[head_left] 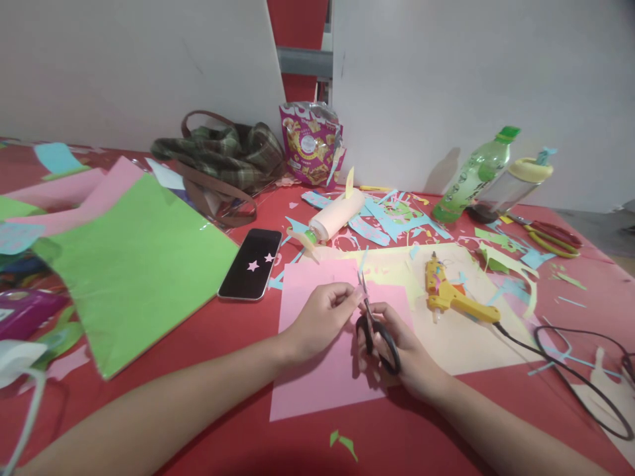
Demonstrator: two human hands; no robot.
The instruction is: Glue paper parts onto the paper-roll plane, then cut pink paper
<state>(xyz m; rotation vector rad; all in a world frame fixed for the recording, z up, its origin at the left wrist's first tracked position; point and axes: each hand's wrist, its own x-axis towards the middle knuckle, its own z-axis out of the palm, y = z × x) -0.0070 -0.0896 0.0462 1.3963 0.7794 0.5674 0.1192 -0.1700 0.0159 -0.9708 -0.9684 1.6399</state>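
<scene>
Scissors above the pink sheet

On the red worktop (198,344), a phone (249,264) lies left of the pink sheet (317,370); a yellow glue gun (459,301) lies right, its cable trailing. The left hand (322,317) has a narrow grip, fingertips pinched near the blades. The right hand (397,350) holds the scissors (370,324) by their black handles.

Phone screen (248,277) — glossy, black, smooth

Black-handled scissors (368,309) tilt toward 11 o'clock above a pink sheet (317,390), their slim metal blades meeting a small pink paper scrap (362,291) at the scissors' 11 o'clock. The sheet lies flat on the red desk (248,449), partly hidden from view.
</scene>
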